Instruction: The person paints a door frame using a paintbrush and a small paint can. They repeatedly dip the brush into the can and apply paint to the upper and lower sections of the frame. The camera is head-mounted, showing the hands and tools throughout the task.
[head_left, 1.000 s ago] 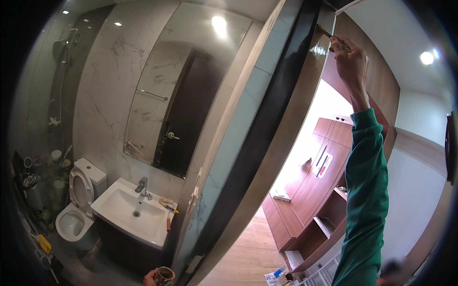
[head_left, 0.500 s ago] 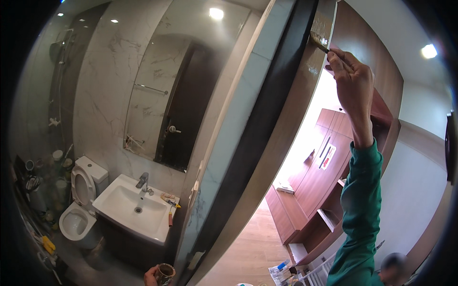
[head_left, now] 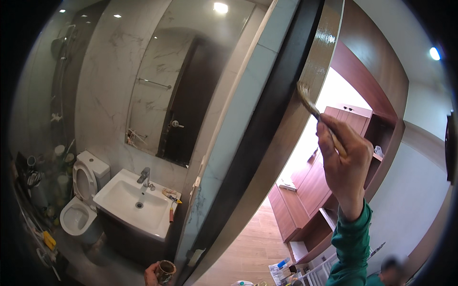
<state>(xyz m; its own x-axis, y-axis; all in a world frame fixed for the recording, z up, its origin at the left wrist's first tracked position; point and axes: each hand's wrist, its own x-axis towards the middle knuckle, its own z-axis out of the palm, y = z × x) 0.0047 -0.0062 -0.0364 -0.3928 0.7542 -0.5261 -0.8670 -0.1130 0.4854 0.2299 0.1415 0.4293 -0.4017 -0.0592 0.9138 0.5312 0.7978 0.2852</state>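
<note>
Head view: my right hand (head_left: 344,162), at three o'clock, pinches a paintbrush (head_left: 309,102) whose bristles touch the glossy brown door frame (head_left: 305,90) toward one o'clock. My left hand (head_left: 153,275), at six o'clock, wraps around a small cup (head_left: 165,270) below the white sink (head_left: 130,204).

left hand (head_left: 151,275) cut off below, cup (head_left: 165,271) contents unseen

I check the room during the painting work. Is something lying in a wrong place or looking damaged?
Tools lie loose on the rim of the white sink, an odd place for them. Nothing looks damaged. The right hand holds a brush against the door frame.
</note>
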